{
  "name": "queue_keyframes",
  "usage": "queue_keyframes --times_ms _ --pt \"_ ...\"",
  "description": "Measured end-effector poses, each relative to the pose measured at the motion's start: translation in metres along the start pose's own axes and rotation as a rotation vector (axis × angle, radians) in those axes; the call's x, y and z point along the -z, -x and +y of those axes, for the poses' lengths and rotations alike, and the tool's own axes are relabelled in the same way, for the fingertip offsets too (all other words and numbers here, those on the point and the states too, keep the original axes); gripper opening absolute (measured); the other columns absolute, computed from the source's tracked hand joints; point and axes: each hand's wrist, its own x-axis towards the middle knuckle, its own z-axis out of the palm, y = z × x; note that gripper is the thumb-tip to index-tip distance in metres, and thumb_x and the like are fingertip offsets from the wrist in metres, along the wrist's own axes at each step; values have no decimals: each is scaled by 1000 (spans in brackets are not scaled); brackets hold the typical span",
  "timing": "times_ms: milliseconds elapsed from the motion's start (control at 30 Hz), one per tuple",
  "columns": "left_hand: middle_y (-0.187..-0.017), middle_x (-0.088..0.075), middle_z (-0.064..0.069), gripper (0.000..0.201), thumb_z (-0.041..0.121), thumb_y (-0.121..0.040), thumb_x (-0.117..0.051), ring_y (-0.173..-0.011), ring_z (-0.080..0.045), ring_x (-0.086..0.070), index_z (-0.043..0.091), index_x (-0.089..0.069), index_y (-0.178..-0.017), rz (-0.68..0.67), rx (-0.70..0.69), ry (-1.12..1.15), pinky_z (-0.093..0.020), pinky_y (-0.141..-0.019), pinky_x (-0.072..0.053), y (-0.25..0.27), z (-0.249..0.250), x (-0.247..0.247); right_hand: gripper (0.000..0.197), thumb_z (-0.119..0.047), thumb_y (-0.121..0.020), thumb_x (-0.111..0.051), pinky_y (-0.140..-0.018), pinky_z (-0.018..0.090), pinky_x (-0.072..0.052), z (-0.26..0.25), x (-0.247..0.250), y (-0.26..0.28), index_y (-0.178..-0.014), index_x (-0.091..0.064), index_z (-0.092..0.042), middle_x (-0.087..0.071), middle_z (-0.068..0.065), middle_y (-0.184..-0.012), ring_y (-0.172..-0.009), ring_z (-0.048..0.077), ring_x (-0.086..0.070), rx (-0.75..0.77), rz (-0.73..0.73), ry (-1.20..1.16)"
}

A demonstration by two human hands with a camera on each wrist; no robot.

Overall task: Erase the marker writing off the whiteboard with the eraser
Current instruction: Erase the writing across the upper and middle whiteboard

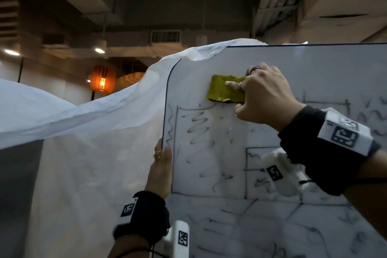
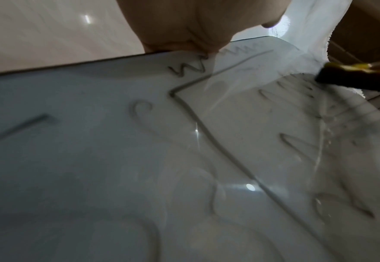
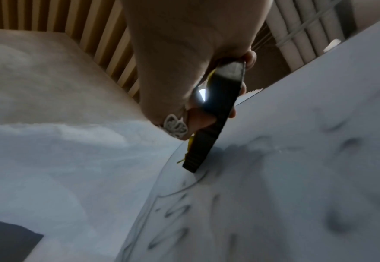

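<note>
The whiteboard (image 1: 293,65) stands upright, covered in dark marker boxes and squiggles (image 1: 199,130). A yellow eraser (image 1: 226,88) with a black felt underside lies flat against the board near its upper left corner. My right hand (image 1: 261,94) grips the eraser, fingers on its yellow back and thumb under its lower edge. In the right wrist view the eraser (image 3: 216,113) presses its black edge on the board (image 3: 296,159). My left hand (image 1: 162,165) holds the board's left edge, thumb on the front. The left wrist view shows the board (image 2: 95,141), the eraser (image 2: 353,76) and my left hand (image 2: 184,26).
A white sheet (image 1: 83,121) is draped behind and over the board's top left corner. A lit orange lantern (image 1: 102,80) hangs in the dim room behind. Ceiling ducts run overhead. More smeared writing fills the board's lower part (image 1: 272,226).
</note>
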Motion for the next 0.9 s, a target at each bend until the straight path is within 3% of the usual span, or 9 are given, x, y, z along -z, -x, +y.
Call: queue_keyframes --times_ms 67,133,300,367,433,533,667,833,900 --pt "-112 -59 19 32 69 -90 -29 -95 1 -60 58 -33 -120 -3 10 -2 -24 -79 -48 2 4 -1 59 -39 -73 -59 -82 30 -33 -26 -4 -11 -131 -54 -36 -58 10 -109 -108 30 -46 46 0 -5" --pt "-117 -55 14 31 56 -94 -23 -94 0 -56 54 -30 -125 -13 26 -24 -21 -79 -43 3 7 -1 52 -36 -73 -59 -77 30 -30 -53 -10 -20 -125 -59 -31 -57 10 -108 -106 30 -47 90 -2 -39" --pt "-127 -45 7 57 63 -84 -21 -107 -16 -48 48 -21 -139 -15 51 -56 -29 -89 -38 3 7 0 50 -33 -76 -59 -76 31 -26 -85 -18 -28 -126 -57 -30 -54 8 -109 -105 28 -45 128 0 -85" --pt "-125 -48 6 48 64 -91 -25 -103 -16 -51 49 -23 -137 -3 44 -51 -28 -85 -40 5 8 -1 52 -34 -73 -61 -76 31 -27 -76 -18 -22 -125 -58 -31 -55 8 -107 -104 28 -46 136 -6 -77" --pt "-120 -57 4 49 74 -86 -26 -94 -15 -57 52 -28 -131 5 44 -37 -28 -73 -45 6 9 0 51 -34 -72 -60 -76 30 -29 -58 -18 -13 -123 -60 -32 -57 7 -106 -104 28 -47 120 -11 -72" --pt "-117 -59 4 66 83 -70 -25 -90 -8 -57 53 -31 -128 16 41 -20 -34 -78 -48 7 7 -1 51 -34 -73 -57 -78 29 -33 -32 -19 1 -124 -61 -34 -58 6 -105 -103 28 -48 59 -28 -62" --pt "-114 -59 2 52 71 -84 -27 -84 -8 -57 49 -29 -132 15 39 -59 -27 -65 -44 9 14 -3 52 -32 -75 -56 -76 30 -28 -34 -22 5 -126 -59 -35 -58 7 -103 -103 28 -47 19 -23 -70" --pt "-127 -57 3 93 92 -67 -21 -100 -12 -60 39 -33 -142 -26 109 -81 -33 -81 -50 8 11 -1 47 -35 -74 -62 -77 32 -27 -81 -20 -12 -121 -61 -31 -57 7 -108 -106 29 -47 90 -7 -134" --pt "-132 -55 0 101 98 -57 -21 -110 -20 -57 44 -34 -140 -13 115 -91 -41 -92 -48 7 10 0 44 -35 -77 -58 -78 32 -28 -93 -22 -16 -120 -61 -30 -56 7 -106 -106 29 -46 106 -5 -157"
